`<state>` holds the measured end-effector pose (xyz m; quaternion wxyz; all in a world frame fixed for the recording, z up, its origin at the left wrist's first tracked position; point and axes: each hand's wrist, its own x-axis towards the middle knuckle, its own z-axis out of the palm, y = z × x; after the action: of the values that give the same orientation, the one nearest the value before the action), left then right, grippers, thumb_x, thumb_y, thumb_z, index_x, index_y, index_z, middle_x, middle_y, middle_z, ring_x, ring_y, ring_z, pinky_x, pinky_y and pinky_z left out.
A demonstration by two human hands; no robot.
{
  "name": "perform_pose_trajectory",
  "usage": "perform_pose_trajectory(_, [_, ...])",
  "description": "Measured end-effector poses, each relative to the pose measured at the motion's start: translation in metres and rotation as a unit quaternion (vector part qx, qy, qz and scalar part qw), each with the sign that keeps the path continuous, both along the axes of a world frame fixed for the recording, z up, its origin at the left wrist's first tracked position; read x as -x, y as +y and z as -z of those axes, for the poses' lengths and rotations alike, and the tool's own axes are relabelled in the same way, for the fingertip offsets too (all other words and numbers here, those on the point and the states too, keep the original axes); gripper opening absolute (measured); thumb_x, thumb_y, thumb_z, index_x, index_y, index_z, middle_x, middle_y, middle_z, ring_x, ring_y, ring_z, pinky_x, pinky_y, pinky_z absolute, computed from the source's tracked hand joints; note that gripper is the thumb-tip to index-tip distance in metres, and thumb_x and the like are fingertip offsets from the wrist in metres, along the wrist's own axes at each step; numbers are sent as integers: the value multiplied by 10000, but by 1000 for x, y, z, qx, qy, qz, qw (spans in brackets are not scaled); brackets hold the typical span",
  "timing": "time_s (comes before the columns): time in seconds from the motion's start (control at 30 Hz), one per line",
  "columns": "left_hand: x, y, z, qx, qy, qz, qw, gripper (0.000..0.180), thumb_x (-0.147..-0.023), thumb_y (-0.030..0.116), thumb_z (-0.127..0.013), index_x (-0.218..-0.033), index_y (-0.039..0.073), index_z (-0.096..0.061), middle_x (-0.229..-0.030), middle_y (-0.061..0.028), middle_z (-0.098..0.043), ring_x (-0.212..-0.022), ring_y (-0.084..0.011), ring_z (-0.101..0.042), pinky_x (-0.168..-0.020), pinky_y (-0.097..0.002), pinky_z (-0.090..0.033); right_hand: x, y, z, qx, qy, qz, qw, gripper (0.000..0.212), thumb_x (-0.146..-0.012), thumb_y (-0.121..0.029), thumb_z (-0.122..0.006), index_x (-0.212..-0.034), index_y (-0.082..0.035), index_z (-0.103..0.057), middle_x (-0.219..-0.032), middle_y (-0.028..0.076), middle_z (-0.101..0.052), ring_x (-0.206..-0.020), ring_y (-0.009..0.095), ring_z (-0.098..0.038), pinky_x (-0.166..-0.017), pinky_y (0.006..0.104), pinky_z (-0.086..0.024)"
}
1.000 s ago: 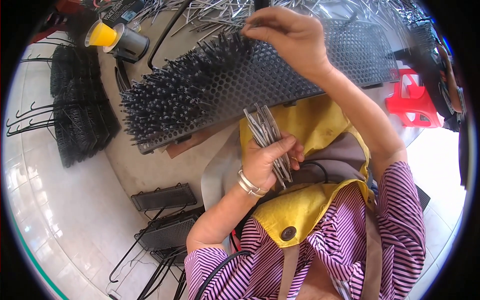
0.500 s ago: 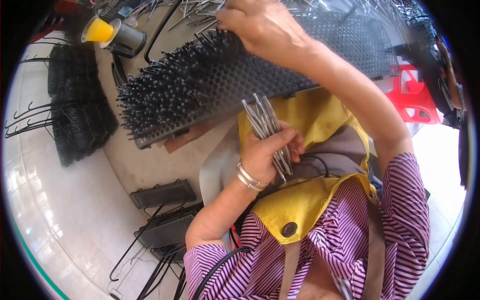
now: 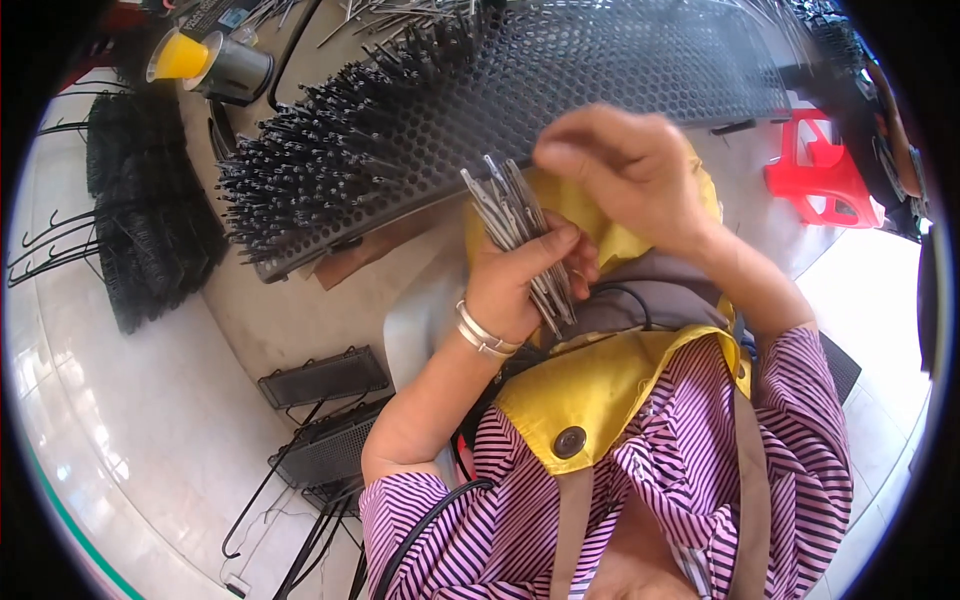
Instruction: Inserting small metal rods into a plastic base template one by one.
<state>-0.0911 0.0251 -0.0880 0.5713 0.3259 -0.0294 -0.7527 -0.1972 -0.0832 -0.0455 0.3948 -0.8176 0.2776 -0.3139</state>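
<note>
Closest in, a person's striped shirt [image 3: 690,490] and yellow apron [image 3: 600,385] fill the lower part of the view. Just beyond, the left hand [image 3: 515,275] holds a slanted bundle of thin grey rods [image 3: 505,205], its grip clamped round them, thumb across the front; this hold has not changed.

What has changed is the right hand [image 3: 645,185]. Half a second ago it was up over the far edge of the rack; now it has come back over the apron, just beside the bundle's upper ends but apart from them. Its fingers curl towards the thumb, and blur hides whether they meet or pinch anything. I judge that this puts it within easy reach of the rods and away from the holes.

Farther off lies the perforated black rack [image 3: 620,75], its left part crowded with upright dark pins [image 3: 310,160], its right part mostly bare holes. Beyond it, loose rods [image 3: 425,10] lie scattered.
</note>
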Motion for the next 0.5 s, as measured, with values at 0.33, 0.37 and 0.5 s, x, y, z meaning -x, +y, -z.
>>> perform_pose_trajectory(0.33, [-1, -2, 2, 65, -15, 78, 995, 194, -787, 81, -549, -949, -22, -522, -757, -146, -589, -629, -224, -595, -525, -272, -493, 11, 9, -3, -472, 22, 17, 881, 91, -745, -33, -607, -780, 50, -604, -687, 65, -611, -558, 90, -547, -506, 217, -439])
perform_pose_trajectory(0.37, [-1, -3, 2, 47, -26, 57, 997, 237, -806, 96, -541, -1004, -28, -509, -786, -161, -589, -658, -239, -600, -552, -286, -505, 12, 8, 0, -463, 3, 38, 885, 79, -735, -32, -613, -752, 45, -610, -674, 62, -610, -577, 92, -550, -519, 219, -438])
perform_pose_trajectory(0.5, [-6, -3, -1, 6, -52, 63, 997, 234, -809, 90, -547, -1013, -17, -512, -807, -154, -599, -668, -229, -606, -568, -293, -519, 19, 1, -3, -429, 27, 49, 902, 84, -735, -63, -616, -739, 21, -616, -692, 60, -615, -635, 90, -553, -573, 230, -440])
